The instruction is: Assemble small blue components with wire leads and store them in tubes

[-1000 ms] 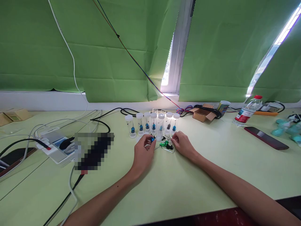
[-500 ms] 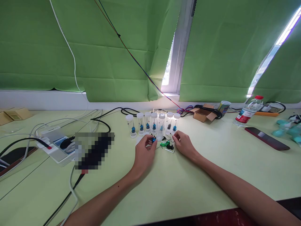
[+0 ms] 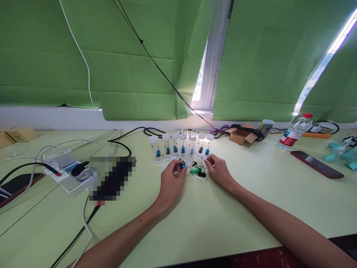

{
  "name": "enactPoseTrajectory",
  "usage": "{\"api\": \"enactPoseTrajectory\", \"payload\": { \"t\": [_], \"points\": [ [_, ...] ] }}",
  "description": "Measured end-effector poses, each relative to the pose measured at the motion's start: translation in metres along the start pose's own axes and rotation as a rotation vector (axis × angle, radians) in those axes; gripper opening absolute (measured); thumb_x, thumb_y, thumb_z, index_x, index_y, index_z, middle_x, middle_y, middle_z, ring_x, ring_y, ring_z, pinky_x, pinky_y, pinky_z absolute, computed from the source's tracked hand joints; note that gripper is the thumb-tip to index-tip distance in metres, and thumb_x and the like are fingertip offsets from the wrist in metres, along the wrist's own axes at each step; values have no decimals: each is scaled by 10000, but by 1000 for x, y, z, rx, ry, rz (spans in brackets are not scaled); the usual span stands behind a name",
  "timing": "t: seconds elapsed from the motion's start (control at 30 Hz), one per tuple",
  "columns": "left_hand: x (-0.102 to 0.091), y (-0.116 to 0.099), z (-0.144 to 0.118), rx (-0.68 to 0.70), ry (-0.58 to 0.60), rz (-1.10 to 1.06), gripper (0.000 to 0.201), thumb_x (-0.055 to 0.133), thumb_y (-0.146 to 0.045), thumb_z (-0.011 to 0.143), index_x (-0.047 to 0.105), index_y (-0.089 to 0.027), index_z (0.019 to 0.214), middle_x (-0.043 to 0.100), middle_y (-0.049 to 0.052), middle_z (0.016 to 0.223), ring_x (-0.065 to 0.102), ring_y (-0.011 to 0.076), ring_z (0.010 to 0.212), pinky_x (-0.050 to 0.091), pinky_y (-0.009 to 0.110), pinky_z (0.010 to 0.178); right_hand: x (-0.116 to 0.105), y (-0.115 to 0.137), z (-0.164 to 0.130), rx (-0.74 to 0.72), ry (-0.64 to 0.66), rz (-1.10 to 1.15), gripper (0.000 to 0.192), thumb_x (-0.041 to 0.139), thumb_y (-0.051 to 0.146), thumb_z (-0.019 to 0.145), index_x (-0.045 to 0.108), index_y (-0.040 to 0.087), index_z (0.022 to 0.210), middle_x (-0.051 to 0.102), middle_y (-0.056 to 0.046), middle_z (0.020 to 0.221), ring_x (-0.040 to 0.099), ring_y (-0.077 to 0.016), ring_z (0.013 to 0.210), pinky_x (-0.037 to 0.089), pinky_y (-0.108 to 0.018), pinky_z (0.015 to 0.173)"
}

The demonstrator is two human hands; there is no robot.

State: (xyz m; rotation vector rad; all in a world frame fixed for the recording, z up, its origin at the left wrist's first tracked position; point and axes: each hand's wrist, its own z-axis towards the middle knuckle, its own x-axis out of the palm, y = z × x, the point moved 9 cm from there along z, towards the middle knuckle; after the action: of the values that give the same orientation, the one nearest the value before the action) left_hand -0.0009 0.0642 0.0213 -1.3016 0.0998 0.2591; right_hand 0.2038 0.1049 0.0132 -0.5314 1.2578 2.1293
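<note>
Left hand [image 3: 170, 181] low on table [image 3: 195, 219], palm down, wrist slightly cocked, forearm running in from bottom left. Thumb and forefinger pinched on small blue bead [image 3: 182, 166]; other fingers curled under. Bead held just above tabletop, right in front of vial row.

Right hand [image 3: 219, 171] resting on table just right of centre, forearm coming in from bottom right, knuckles up, fingers bent toward parts pile. Fingertips [image 3: 206, 162] close together at thin wire; too small to tell whether actually clamped on anything. Hands apart, with pile between them.

Pile: green bead [image 3: 194, 171] and black bead [image 3: 201, 174] lying touching or nearly so, thin wire pin [image 3: 201, 178] just in front, flat on table.

Behind both hands: vials [image 3: 181, 147] upright in a row, white caps, most with a blue bead inside, one near right end with a dark one. Two uncapped clear tubes just behind row.

Further out, left: power strip [image 3: 64, 174] with plugs, white and black cables trailing across table, blurred-out dark object beside it. Tan box at far left edge.

Right: open cardboard box [image 3: 240, 135], can [image 3: 265, 127], water bottle [image 3: 294, 131] lying tilted, dark phone [image 3: 315, 163] flat, teal items at far right edge.

Back: green curtains [image 3: 111, 56] over window, gap of daylight at frame, red-blue wire hanging diagonally across.
</note>
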Motion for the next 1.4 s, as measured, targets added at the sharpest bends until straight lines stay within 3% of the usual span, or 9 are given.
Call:
{"api": "enactPoseTrajectory", "payload": {
  "t": [0.43,0.87,1.4],
  "points": [
    [0,-1,0,12,10,1,226,608,-411,812,598,-204,901,617,32,842,568,135,663,460,233,556,-5,-3,2,35,-25,104,174,475,312,891,562,194,796,634,-16,652,583,-161,594,433,-268,597],
    [1,0,-1,6,14,6,206,599,-396,828,592,-208,910,605,16,822,528,112,612,440,223,547,-14,1,3,19,-67,12,245,493,380,899,596,186,790,612,-8,623,505,-148,537,388,-268,568],
    [2,-2,-1,8,12,11,184,598,-372,826,592,-206,906,596,13,812,513,106,597,427,217,530,-21,4,1,-9,-142,125,254,512,390,903,611,173,816,637,-31,696,531,-151,583,414,-267,574]
  ]
}}
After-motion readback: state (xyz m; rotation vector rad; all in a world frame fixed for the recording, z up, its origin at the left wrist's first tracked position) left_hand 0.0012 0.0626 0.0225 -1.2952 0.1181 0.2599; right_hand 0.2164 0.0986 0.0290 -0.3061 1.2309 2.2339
